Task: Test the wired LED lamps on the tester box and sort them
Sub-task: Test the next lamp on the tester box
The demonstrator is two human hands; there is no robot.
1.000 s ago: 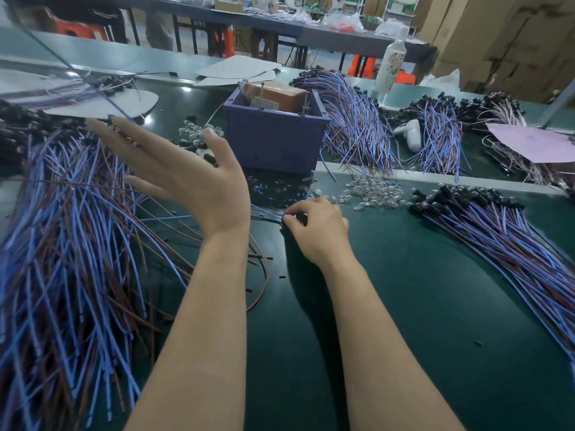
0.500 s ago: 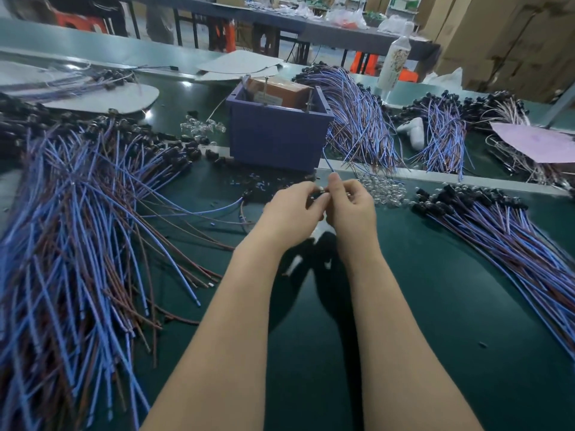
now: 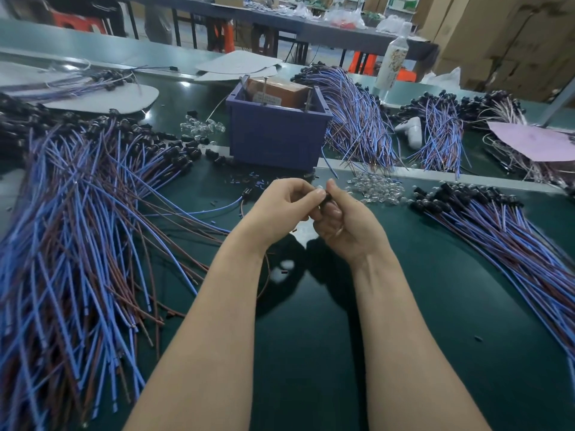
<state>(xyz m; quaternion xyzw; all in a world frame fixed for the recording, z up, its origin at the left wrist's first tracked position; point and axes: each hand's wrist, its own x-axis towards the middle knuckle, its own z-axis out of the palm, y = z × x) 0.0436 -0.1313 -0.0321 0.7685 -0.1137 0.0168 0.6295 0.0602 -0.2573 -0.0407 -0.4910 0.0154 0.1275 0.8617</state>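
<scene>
Lamp (image 3: pixel 324 197) over mid-counter, near the box (image 3: pixel 277 141), in pinch grip of left hand (image 3: pixel 280 206) and right hand (image 3: pixel 345 225); judged light, body stiff, wires (image 3: pixel 263 281) limp, so hold by the black body.

The dark green table (image 3: pixel 460 300) bears heaps of blue-and-brown wired lamps (image 3: pixel 77 244), a purple box (image 3: pixel 277 141) and loose clear caps (image 3: pixel 376 188).
</scene>
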